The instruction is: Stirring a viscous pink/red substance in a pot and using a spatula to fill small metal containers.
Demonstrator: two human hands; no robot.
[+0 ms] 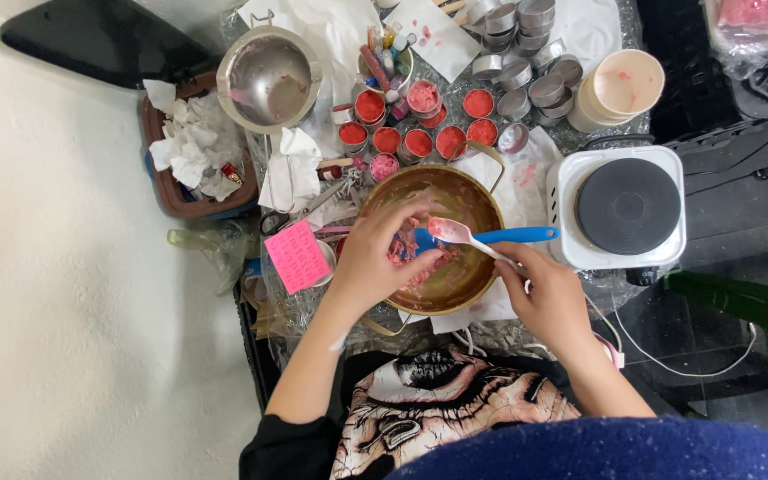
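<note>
Right now the left hand [375, 258] reaches into the brass bowl [473, 200], its fingers curled close together and pinched around a small pink lump [399, 249] at the bowl's left side. The right hand [551, 298] sits at the bowl's right rim with its fingers closed narrowly on the handle of a white spoon [455, 233], whose pink-smeared bowl points left over the middle of the brass bowl. A blue spatula [513, 236] lies across the bowl just behind the spoon, its handle sticking out to the right. Crumbly pink and red bits cling to the bowl's inner wall near the fingers. Beyond the bowl stand small tins of red wax [418, 140], and a white hotplate [620, 209] is to the right.
</note>
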